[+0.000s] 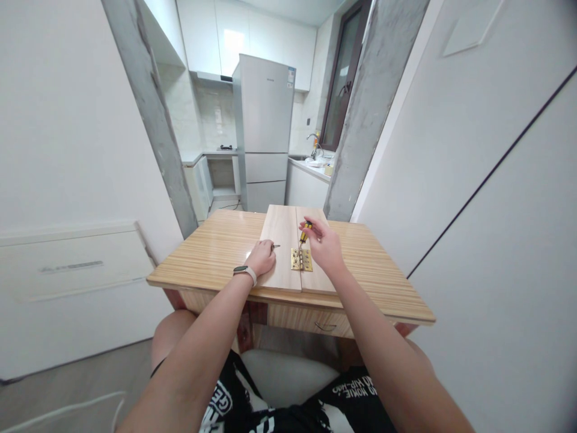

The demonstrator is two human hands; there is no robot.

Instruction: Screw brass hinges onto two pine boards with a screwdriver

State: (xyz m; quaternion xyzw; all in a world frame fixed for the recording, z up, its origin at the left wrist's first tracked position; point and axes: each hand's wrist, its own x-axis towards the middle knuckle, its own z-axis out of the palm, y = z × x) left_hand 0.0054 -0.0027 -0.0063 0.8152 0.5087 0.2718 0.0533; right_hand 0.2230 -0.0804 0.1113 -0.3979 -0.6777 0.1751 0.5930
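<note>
The wooden table (216, 252) carries everything here; its near edge hides the person's knees, and only a small drawer handle shows under it. On the table lie two pale boards (282, 240) side by side, their long edges meeting in a seam. The brass hinge (302, 260) sits flat across that seam toward the table's near edge — its screw holes are too small to count, and whether any screws are in cannot be told.

The right hand (325, 243) grasps a screwdriver (305, 231) with a yellow-and-black handle, held upright but tilted; its thin shaft runs down to the hinge, the tip too fine to make out. The left hand (261, 257), a watch at the wrist, rests curled on the left board, pinching something small and dark — its shape unclear — just left of the hinge.
</note>
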